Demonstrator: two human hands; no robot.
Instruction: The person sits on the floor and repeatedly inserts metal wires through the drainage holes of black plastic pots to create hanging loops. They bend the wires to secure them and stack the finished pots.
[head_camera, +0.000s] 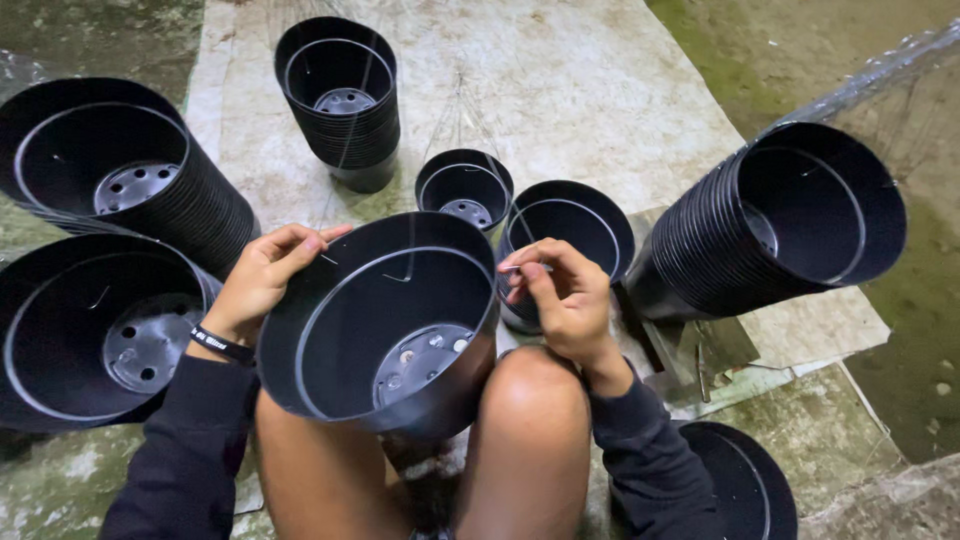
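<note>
Between the knees sits a black plastic pot (385, 325); the left hand (262, 275) grips its rim, the right hand (560, 295) pinches a thin wire (512, 268) just beside it, pot stacks (775, 225) around

Probably a plant-nursery work yard: stacks of black plastic pots (345, 100) on mossy concrete floor (800, 50).

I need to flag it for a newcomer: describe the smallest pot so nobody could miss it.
Start at the pale woven mat on the ground. At its middle stands the small black plastic pot, upright and single, just beyond the large black plastic pot being held. It is the smallest pot there.
</note>
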